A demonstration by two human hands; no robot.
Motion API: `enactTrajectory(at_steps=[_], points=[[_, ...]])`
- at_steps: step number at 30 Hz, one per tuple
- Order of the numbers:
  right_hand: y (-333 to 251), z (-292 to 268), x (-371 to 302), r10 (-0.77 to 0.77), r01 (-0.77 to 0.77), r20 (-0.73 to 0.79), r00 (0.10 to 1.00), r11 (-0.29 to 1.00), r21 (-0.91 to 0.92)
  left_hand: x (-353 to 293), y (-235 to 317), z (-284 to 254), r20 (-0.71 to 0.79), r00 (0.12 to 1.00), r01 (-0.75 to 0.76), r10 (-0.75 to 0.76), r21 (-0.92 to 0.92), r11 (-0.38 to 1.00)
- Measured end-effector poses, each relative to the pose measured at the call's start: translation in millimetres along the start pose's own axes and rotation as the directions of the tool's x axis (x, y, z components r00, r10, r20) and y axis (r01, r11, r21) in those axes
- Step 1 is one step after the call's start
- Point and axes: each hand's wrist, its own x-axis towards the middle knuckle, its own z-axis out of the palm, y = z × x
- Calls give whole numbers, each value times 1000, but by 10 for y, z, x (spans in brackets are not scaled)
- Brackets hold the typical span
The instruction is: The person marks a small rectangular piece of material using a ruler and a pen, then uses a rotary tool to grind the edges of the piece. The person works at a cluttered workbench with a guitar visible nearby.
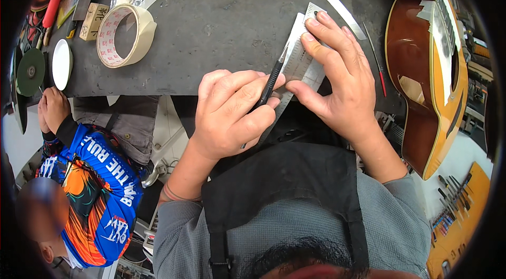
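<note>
Along the left edge of the ruler (298,64), holding a black tool (273,81) in the left grip (234,107), closed snugly around the shaft. On the ruler itself, pressing down with the right grip (340,60), flattened and spread rather than wrapped round. Marked, on the ruler, with fine graduations and print too small to read. Left of the ruler, can make out red print inside the tape (145,34) and dark characters on the wood block (94,21); far left and nearer, white lettering on a co-worker's sleeve (108,165).

Set at the worktop's (221,20) near edge, running the ruler's long axis away from the body and slightly rightward. Pointing the tool likewise, tip outward, beside the ruler.

Partly hidden under the ruler, showing a pale piece (294,28), hard to tell apart from other silvery material. Covered by the left grip, losing sight of much of the tool. Right of the ruler, cut off at the guitar's (398,41) neck by the picture's top edge.
</note>
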Motion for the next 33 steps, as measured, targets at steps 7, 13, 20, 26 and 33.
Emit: enactTrajectory(at_steps=[7, 13, 20, 26, 33], points=[[-4, -15, 5, 6, -6, 2, 1000, 1000, -12, 4, -4, 6, -3, 1000, -5, 5, -7, 1000], [-28, -11, 23, 8, -8, -3, 1000, 1000, -13, -4, -18, 15, -34, 999, 11, -13, -36, 999], [-42, 11, 48, 2, -2, -7, 1000, 1000, -21, 0, -52, -12, -27, 1000, 10, -11, -31, 999], [-51, 44, 61, 2, -2, -7, 1000, 1000, -28, -18, -104, -20, -26, 1000, -1, 1, -23, 1000], [-55, 59, 70, 0, -1, -11, 1000, 999, -32, -32, -141, 9, -52, 999, -9, 7, -41, 999]])
